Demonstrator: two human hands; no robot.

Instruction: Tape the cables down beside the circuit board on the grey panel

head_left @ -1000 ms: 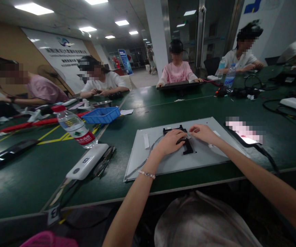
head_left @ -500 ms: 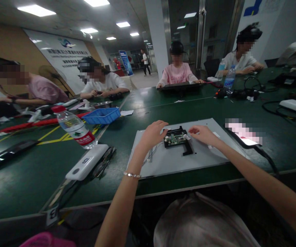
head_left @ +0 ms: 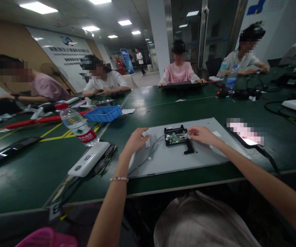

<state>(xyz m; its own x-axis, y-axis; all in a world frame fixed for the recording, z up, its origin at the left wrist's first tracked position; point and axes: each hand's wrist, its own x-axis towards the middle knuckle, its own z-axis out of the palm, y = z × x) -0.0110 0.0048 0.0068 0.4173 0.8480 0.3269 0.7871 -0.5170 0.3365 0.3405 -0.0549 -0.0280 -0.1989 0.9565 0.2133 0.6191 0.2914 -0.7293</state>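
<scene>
A grey flat panel lies on the table before me. In its middle sits a green circuit board inside a black bracket. My right hand is at the board's right edge, fingertips pinched at a small whitish piece. Thin grey cables run from the board's left side towards the panel's near left corner. Over the panel's left edge is my left hand, thumb and fingers apart, beside a white strip. Whether its fingertips touch the panel I cannot tell.
To the left stand a water bottle, a white power bank, glasses and a blue tray. A phone with a cable lies right of the panel. Several people sit around the green table.
My left hand has moved left from the board to the panel's left edge, uncovering the cables. My right hand has moved slightly left, its fingers now at the whitish piece.
</scene>
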